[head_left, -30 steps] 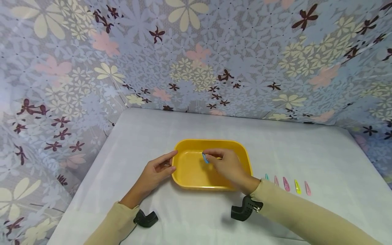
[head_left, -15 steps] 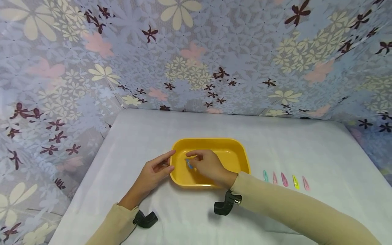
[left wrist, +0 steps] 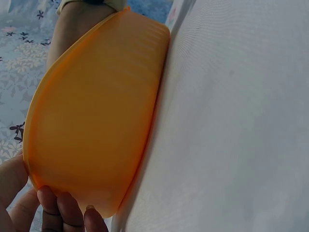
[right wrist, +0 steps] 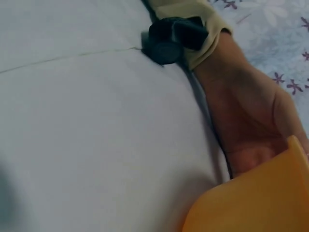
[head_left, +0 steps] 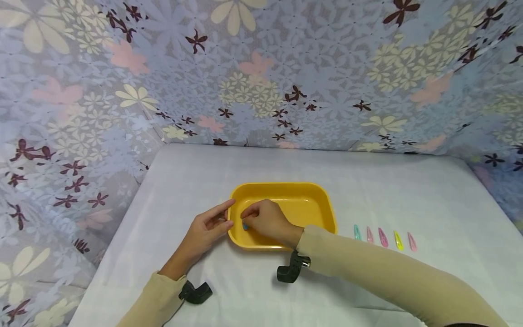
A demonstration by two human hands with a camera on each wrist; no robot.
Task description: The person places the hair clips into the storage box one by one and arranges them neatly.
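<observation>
In the head view a yellow plastic tray (head_left: 302, 210) stands on the white-covered table. My left hand (head_left: 209, 230) grips its left end, index finger and thumb at the rim. The left wrist view shows the other fingers (left wrist: 68, 210) curled against the tray's outer wall. My right hand (head_left: 267, 221) reaches inside and pinches a small blue hair clip (head_left: 245, 225) low over the tray's left part; most of the clip is hidden by the fingertips. In the right wrist view the tray's wall (right wrist: 256, 203) covers part of the left hand (right wrist: 251, 113).
To the tray's right lies a row of snap hair clips: a teal one (head_left: 357, 232), a yellow one (head_left: 398, 240) and several pink ones (head_left: 382, 237). Behind the table hangs a flowered cloth (head_left: 327, 68). A black wrist camera (head_left: 293, 268) hangs below the right sleeve.
My right hand has carried the blue hair clip leftward across the tray and lowered it toward the bottom. The left hand has stayed at the tray's left end.
</observation>
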